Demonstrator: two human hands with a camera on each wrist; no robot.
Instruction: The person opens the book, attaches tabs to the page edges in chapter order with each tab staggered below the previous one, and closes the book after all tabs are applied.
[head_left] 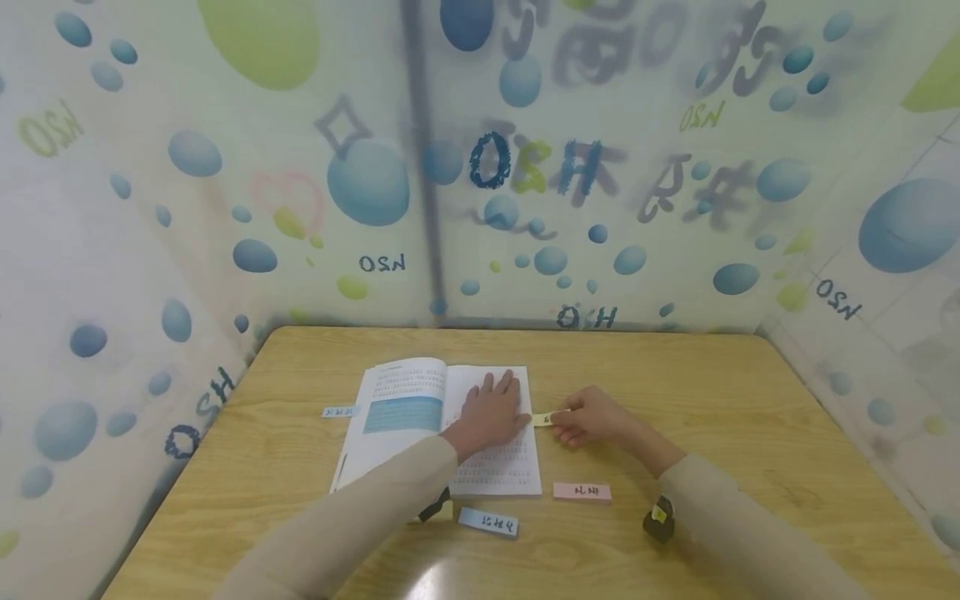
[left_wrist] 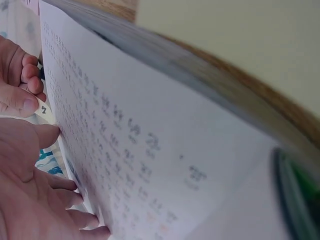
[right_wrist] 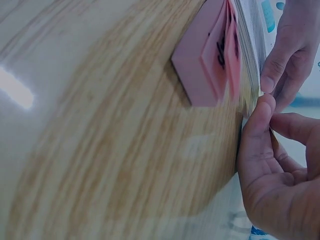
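Note:
An open book (head_left: 401,458) lies on the wooden table, with printed text on both pages and a blue box on the left one. My left hand (head_left: 491,414) rests spread on the right-hand page, fingers straight, the thumb at the page's outer edge. Just beyond that edge my right hand (head_left: 591,417) pinches a small yellow sticky tab (head_left: 542,419) between thumb and fingers; the tab bears handwriting and its inner end meets the page edge beside my left thumb. A blue sticky tab (head_left: 339,412) sticks out of the left page's edge.
A pink sticky-note pad (head_left: 582,492) with writing lies right of the book's lower corner. Nearer me are a blue sticky-note pad (head_left: 488,522) and a pale yellow pad (head_left: 442,512), partly covered by my left sleeve. Patterned curtain walls (head_left: 525,275) stand around the table (head_left: 675,367).

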